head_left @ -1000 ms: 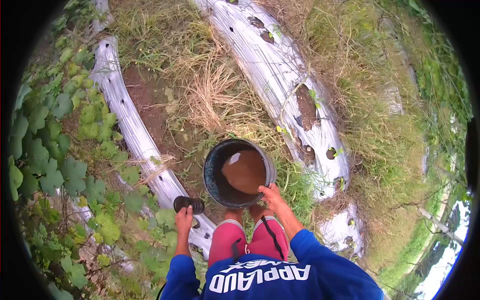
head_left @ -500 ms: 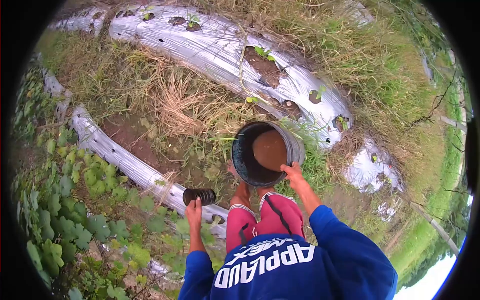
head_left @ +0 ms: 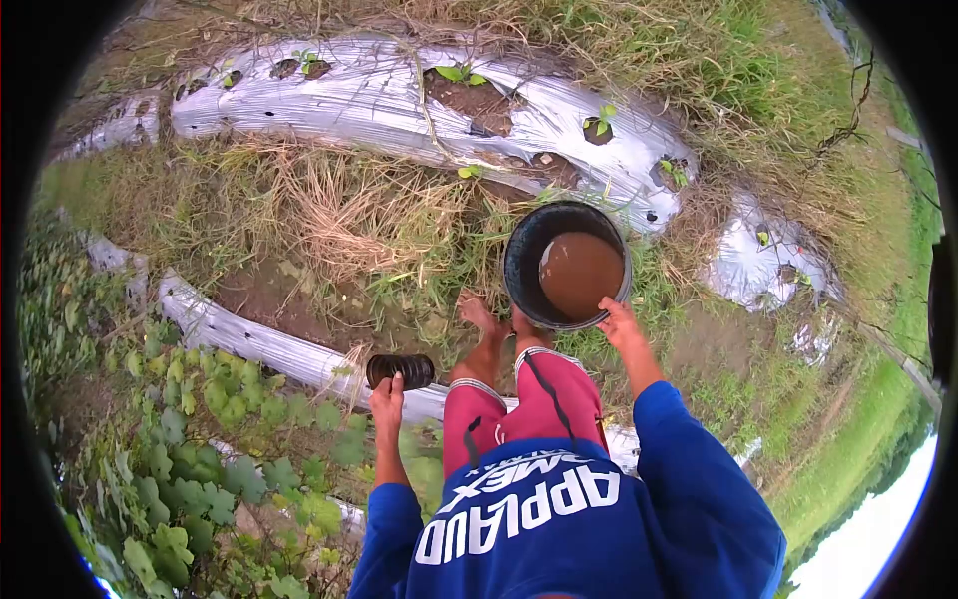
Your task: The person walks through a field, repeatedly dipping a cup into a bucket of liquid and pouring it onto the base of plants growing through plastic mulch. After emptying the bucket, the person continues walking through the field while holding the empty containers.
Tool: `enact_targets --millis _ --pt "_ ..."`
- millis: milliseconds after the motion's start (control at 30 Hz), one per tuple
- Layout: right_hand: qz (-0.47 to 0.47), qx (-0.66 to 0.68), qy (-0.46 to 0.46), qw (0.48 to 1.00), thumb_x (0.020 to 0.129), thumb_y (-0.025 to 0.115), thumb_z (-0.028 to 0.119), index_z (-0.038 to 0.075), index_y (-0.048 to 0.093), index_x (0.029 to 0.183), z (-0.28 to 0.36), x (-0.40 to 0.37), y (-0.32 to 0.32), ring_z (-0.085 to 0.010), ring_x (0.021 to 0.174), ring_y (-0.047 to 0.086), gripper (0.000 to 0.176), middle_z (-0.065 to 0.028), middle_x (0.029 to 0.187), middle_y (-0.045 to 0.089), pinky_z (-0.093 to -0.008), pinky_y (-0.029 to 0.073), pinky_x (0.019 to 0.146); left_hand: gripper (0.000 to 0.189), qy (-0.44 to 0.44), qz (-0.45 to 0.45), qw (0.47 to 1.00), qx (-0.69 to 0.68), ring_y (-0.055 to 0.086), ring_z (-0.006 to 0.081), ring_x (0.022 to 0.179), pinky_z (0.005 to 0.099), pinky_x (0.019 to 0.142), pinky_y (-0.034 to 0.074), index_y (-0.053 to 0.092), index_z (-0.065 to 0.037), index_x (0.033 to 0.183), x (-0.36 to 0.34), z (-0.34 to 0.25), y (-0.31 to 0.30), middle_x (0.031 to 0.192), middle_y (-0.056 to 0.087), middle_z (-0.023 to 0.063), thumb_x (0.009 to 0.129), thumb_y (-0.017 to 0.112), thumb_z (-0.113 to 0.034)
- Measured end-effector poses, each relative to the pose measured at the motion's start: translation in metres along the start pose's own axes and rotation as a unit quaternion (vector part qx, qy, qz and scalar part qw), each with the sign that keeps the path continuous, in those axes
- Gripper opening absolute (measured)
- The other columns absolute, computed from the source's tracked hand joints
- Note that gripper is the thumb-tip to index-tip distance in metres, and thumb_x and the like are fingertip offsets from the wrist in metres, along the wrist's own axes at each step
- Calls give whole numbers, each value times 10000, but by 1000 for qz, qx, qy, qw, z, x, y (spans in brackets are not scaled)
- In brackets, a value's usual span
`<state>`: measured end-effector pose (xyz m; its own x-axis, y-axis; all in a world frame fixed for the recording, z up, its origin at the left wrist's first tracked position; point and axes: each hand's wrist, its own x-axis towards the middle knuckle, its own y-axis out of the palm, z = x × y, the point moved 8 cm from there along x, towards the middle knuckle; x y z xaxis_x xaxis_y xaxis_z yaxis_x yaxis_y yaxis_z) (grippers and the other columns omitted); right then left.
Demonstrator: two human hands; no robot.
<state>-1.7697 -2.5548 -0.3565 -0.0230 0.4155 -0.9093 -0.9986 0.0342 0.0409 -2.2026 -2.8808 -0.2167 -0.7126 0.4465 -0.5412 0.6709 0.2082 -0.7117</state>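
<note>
- Bucket of dark plastic, round and wide-mouthed, serves as landmark; beyond it, reaching far to its left, runs the largest piece of ground cover, a long raised bed wrapped in wrinkled silver film.
- Green broad-leaved plants spread well to the left of the bucket, on the near side.
- Narrower silver-covered strip, left of the bucket, slanting down toward the near side.
- Tan dry grass, left of the bucket, between both silver covers.
- The bucket itself is in front of the person's bare feet, its mouth facing up; whether its base touches the ground I cannot tell. Muddy brown liquid inside probably makes it heavy and apt to slosh. The wall looks stiff, the rim perhaps slippery if wet; the rim seems the place to hold, with a second hand opposite for balance.
- Right hand, at the bucket's near right edge: fingers closed around the rim.
- Left hand, left of the bucket and nearer the body: fingers pinch a black ribbed cup-like container, tipped sideways. It looks light and fairly stiff, and the ribs should give grip.
- Small green seedling, beyond the bucket, in a film hole.
</note>
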Motion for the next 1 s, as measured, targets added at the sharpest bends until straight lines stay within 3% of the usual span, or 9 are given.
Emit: enact_targets --millis 200,400,533,600,967,1000 --pt "-11 74 43 996 738 733 159 104 594 872 -39 31 -31 -172 676 603 201 -18 819 614 -326 495 577 461 24 29 999 28 402 315 587 443 590 377 497 30 729 11 -25 -2 638 460 221 943 558 -374" --pt "-22 61 66 996 749 705 121 122 588 954 -59 46 -42 -181 720 651 237 -12 835 654 -362 518 631 440 54 57 996 42 389 275 581 427 579 367 494 33 720 19 -55 -5 616 457 191 942 569 -339" --pt "-101 71 76 989 744 720 136 123 567 970 -50 16 -40 -181 759 644 273 -16 862 648 -359 504 666 424 78 84 991 70 374 252 582 413 566 357 486 32 701 27 -79 0 608 447 176 939 579 -306" --pt "-49 99 55 992 711 723 116 67 560 1012 -46 9 -38 -194 754 591 345 -46 882 592 -344 499 644 414 74 84 991 78 357 229 585 409 556 349 479 29 692 30 -90 2 601 437 160 935 583 -289" --pt "-69 224 57 970 753 710 100 96 587 970 -58 -9 -73 -181 776 625 250 -33 877 615 -321 513 615 367 195 138 962 133 416 292 553 422 554 377 526 25 734 71 -176 39 606 476 197 934 571 -280" --pt "-79 246 53 965 758 709 104 94 596 947 -62 -11 -77 -179 773 629 221 -34 872 619 -311 511 605 383 194 148 962 125 385 236 561 399 545 363 501 22 715 74 -184 42 598 441 163 939 574 -280"
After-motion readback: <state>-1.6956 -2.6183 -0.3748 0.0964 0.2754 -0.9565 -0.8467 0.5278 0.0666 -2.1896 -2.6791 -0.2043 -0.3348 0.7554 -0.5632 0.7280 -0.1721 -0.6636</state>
